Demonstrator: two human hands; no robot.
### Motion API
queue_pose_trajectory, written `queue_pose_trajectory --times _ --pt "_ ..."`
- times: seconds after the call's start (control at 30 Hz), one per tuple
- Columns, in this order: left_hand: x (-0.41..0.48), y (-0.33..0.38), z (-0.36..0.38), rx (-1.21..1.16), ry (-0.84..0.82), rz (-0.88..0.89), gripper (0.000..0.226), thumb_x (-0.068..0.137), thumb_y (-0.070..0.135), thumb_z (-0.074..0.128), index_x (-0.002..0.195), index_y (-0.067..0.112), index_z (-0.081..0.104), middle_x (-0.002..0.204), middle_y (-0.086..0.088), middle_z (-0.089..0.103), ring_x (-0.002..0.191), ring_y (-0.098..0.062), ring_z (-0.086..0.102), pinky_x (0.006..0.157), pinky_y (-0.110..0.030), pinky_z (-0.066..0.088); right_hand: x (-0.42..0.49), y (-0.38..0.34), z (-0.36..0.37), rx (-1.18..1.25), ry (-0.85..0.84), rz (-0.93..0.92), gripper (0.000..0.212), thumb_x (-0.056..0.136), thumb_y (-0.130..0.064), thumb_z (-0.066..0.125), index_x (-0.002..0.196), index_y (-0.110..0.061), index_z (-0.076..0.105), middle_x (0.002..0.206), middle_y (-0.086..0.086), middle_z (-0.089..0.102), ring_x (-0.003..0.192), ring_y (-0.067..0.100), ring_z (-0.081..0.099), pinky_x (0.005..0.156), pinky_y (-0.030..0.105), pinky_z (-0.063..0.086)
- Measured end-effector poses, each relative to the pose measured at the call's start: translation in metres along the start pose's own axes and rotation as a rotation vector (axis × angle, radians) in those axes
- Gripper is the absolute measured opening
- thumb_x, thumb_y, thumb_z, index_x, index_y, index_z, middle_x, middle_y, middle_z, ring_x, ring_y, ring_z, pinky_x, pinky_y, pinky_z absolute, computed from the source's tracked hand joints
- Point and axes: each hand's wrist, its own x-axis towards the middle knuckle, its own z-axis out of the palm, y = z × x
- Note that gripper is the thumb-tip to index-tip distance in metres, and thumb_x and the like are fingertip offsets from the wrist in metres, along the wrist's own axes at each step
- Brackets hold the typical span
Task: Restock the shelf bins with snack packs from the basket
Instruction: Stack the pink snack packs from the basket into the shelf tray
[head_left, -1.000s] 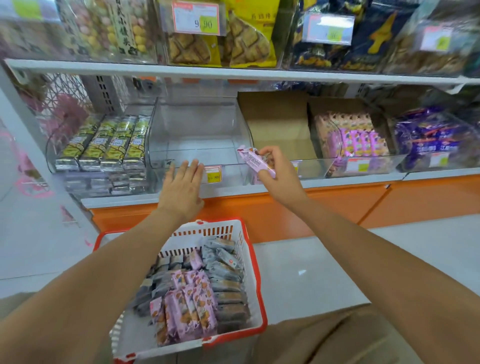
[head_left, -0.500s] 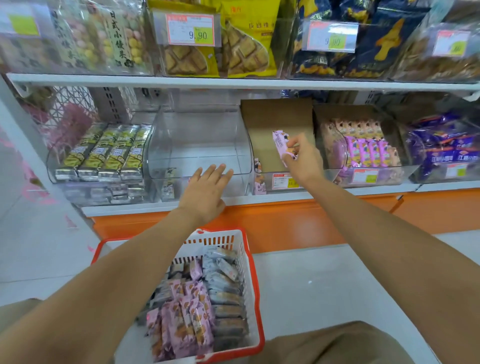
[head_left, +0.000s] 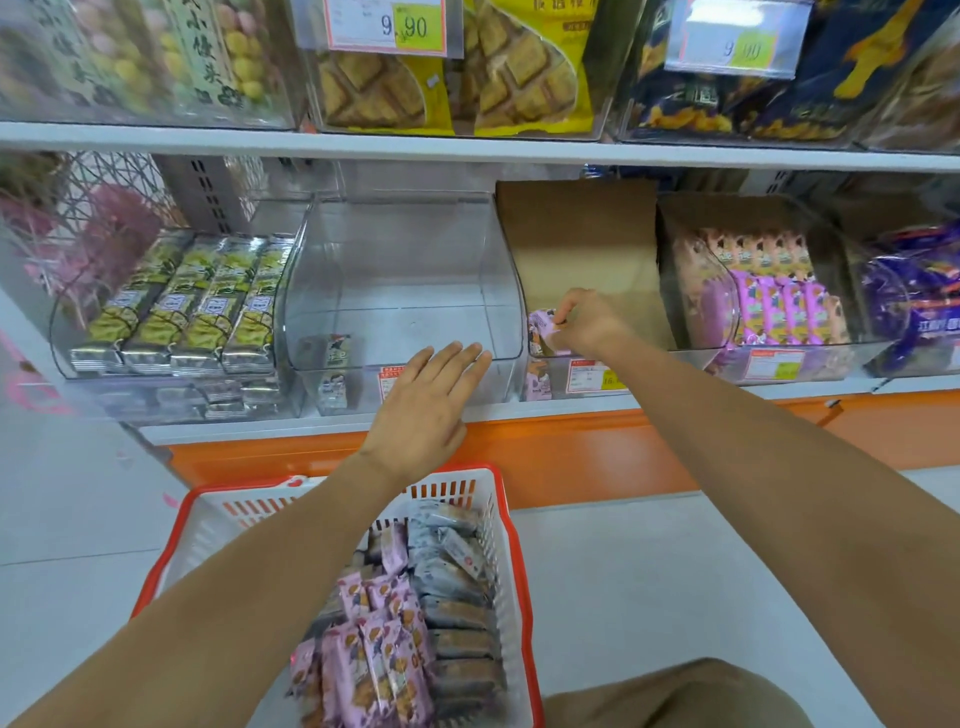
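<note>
Holding entry: pink snack pack (head_left: 542, 328), pinched in right hand (head_left: 587, 325), low at the cardboard-lined bin's (head_left: 582, 249) front left corner, long axis seemingly upright. Left hand (head_left: 426, 405): fingers straight, at clear bin (head_left: 405, 270) lip, nearer the basket (head_left: 208, 525) below.

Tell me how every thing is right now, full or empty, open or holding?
Left hand, open, fingers straight, at the clear bin's front edge.
Right hand, pinching a pink pack at the cardboard-lined bin's front.
Clear bin, nearly empty, one grey pack at the front.
Cardboard-lined bin, almost empty.
Green packs, lined up in rows, filling their bin.
Basket, loaded with loose packs.
</note>
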Motion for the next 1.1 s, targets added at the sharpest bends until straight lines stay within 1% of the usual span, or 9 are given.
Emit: queue_pose_trajectory --times 0.13,0.23,0.37,0.57,0.7,0.87,0.97,1.03,1.1 --pt "0.0 -0.002 0.001 -0.012 0.016 0.009 0.077 0.079 0.016 0.062 0.151 0.01 0.034 0.152 -0.011 0.041 0.141 -0.029 0.035 0.119 -0.045 0.022 0.003 0.001 -0.001 -0.107 -0.14 0.025 0.011 0.084 -0.019 0.071 0.09 -0.01 0.073 0.098 0.005 0.07 0.092 0.023 0.064 0.088 0.037 0.055" --pt "-0.001 -0.001 0.003 -0.013 0.021 0.002 0.076 0.079 0.017 0.06 0.15 0.01 0.034 0.152 -0.011 0.041 0.142 -0.029 0.034 0.119 -0.043 0.018 0.004 0.003 -0.001 -0.118 -0.161 0.052 0.018 0.093 -0.016 0.059 0.096 -0.006 0.073 0.109 0.009 0.07 0.103 0.027 0.064 0.091 0.036 0.052" --pt "-0.002 0.002 0.003 0.003 0.008 -0.006 0.077 0.079 0.018 0.061 0.151 0.01 0.033 0.153 -0.01 0.039 0.143 -0.028 0.032 0.12 -0.043 0.016 0.0 0.001 -0.005 -0.189 -0.149 0.081 0.026 0.098 -0.017 0.047 0.105 -0.001 0.066 0.11 0.015 0.066 0.101 0.029 0.06 0.083 0.032 0.048" --pt "-0.004 0.006 -0.002 0.045 -0.021 -0.038 0.08 0.085 0.02 0.058 0.155 0.013 0.021 0.16 -0.009 0.026 0.149 -0.026 0.018 0.122 -0.042 0.003 -0.013 -0.002 -0.006 -0.049 -0.038 0.001 0.025 0.098 -0.017 0.044 0.1 -0.005 0.065 0.109 0.013 0.067 0.103 0.03 0.061 0.086 0.033 0.049" --pt "-0.007 0.013 -0.006 0.038 -0.035 -0.07 0.08 0.088 0.019 0.054 0.157 0.014 0.012 0.163 -0.008 0.015 0.151 -0.026 0.007 0.122 -0.042 -0.004 -0.033 -0.009 -0.006 0.098 0.114 -0.129 0.016 0.095 -0.014 0.05 0.099 -0.014 0.065 0.097 0.004 0.068 0.09 0.02 0.062 0.079 0.029 0.05" --pt "-0.036 0.016 -0.006 0.072 -0.005 -0.125 0.082 0.081 0.022 0.061 0.153 0.006 0.026 0.159 -0.016 0.025 0.148 -0.032 0.019 0.122 -0.046 0.011 -0.077 -0.029 0.009 0.277 0.277 -0.333 0.014 0.094 -0.016 0.053 0.09 -0.01 0.064 0.064 -0.014 0.052 0.062 0.008 0.049 0.065 0.034 0.047" --pt "-0.064 0.015 -0.002 0.051 0.046 -0.182 0.073 0.072 0.018 0.064 0.141 0.004 0.044 0.138 -0.018 0.046 0.13 -0.036 0.041 0.113 -0.049 0.03 -0.107 -0.038 0.037 0.357 0.245 -0.419 0.014 0.093 -0.017 0.053 0.083 -0.012 0.061 0.059 -0.01 0.05 0.055 0.012 0.046 0.059 0.037 0.044" --pt "-0.083 0.01 0.006 0.064 0.047 -0.214 0.066 0.067 0.014 0.068 0.13 0.004 0.051 0.127 -0.018 0.052 0.119 -0.036 0.047 0.106 -0.05 0.036 -0.124 -0.043 0.061 0.363 0.185 -0.459 0.013 0.094 -0.018 0.053 0.084 -0.013 0.06 0.058 -0.008 0.051 0.053 0.014 0.047 0.056 0.038 0.044" --pt "-0.102 0.003 0.015 0.076 -0.045 -0.264 0.064 0.068 0.014 0.073 0.128 0.007 0.052 0.128 -0.017 0.053 0.12 -0.036 0.047 0.107 -0.05 0.035 -0.139 -0.044 0.088 0.335 0.101 -0.476 0.01 0.095 -0.019 0.054 0.088 -0.014 0.06 0.059 -0.011 0.05 0.052 0.009 0.047 0.054 0.036 0.042"
